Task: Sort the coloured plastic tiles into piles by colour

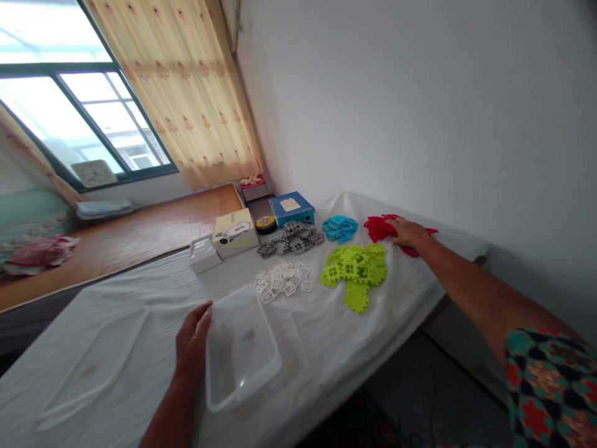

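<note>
My left hand (192,339) grips the left rim of a clear plastic box (275,364), which holds no pieces. At the far right of the table, my right hand (408,233) is closed over a pile of red interlocking building pieces (375,227), its fingertips partly hidden among them. Nearer to me lies a heap of lime-green pieces (357,267), with blue pieces (339,228) beyond it. Grey pieces (296,238) are heaped farther left. Small white window-shaped pieces (282,278) lie just behind the box.
A clear lid (100,354) lies on the white-covered table at the left. Along the back stand a small white box (203,254), a cream carton (236,231), a round black-and-yellow tin (265,224) and a blue box (293,208). The wall (420,112) borders the table's far side.
</note>
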Demonstrator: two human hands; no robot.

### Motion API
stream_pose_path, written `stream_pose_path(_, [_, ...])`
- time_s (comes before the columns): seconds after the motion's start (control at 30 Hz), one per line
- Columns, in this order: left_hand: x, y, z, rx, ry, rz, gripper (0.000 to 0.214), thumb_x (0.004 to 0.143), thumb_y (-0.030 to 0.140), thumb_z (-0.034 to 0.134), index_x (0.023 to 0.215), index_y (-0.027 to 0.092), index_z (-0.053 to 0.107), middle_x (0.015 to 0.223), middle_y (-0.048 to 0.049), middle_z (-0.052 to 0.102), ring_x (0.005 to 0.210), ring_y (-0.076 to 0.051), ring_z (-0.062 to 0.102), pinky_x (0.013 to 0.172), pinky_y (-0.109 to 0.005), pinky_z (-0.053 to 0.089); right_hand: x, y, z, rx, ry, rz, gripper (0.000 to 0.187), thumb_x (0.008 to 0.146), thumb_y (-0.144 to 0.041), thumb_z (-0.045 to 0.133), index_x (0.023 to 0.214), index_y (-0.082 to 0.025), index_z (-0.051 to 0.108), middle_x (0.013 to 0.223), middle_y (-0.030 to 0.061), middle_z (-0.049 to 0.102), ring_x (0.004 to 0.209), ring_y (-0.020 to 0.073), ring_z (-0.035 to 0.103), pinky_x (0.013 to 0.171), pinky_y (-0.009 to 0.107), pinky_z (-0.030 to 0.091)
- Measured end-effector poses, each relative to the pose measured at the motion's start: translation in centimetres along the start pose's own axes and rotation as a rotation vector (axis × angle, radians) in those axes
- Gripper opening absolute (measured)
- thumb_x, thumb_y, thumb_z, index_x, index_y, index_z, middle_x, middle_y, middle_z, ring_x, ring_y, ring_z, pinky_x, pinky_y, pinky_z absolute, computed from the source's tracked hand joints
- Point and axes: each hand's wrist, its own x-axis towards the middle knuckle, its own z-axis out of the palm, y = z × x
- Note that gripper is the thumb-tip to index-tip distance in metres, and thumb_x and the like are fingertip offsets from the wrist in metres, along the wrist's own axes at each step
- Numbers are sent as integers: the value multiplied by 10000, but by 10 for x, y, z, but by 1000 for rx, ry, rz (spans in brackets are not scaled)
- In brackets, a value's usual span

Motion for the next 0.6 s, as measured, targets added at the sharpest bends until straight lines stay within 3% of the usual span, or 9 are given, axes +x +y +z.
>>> stream_pose_path(0.17, [2, -5, -1, 42, -2, 43, 485, 741, 528, 594, 1073, 179, 650, 1072, -66, 656, 994, -235, 596, 881, -342, 465, -1, -6, 1, -161, 17, 65, 688, 745, -265, 562, 1419, -236, 430, 1395, 153, 475, 1104, 352, 581, 932, 484, 464])
stream_pose_path(0.37, [1, -2, 0, 18, 6, 51, 500, 715, 545, 606, 1048, 176, 655, 1038, -68, 668, 948, -234, 607, 831, -331, 484, 0, -6, -4, -179, 64, 176, 611, 803, -265, 505, 1408, -303, 433, 1322, 144, 518, 905, 305, 654, 808, 465, 514])
stream_pose_path(0.6, [0, 1, 2, 16, -28, 30, 545, 719, 544, 580, 1100, 161, 650, 1029, -82, 676, 939, -244, 613, 826, -347, 484, -7, -6, -31, -125, 212, 266, 590, 791, -294, 533, 1374, -241, 452, 1298, 168, 526, 951, 333, 634, 780, 464, 514])
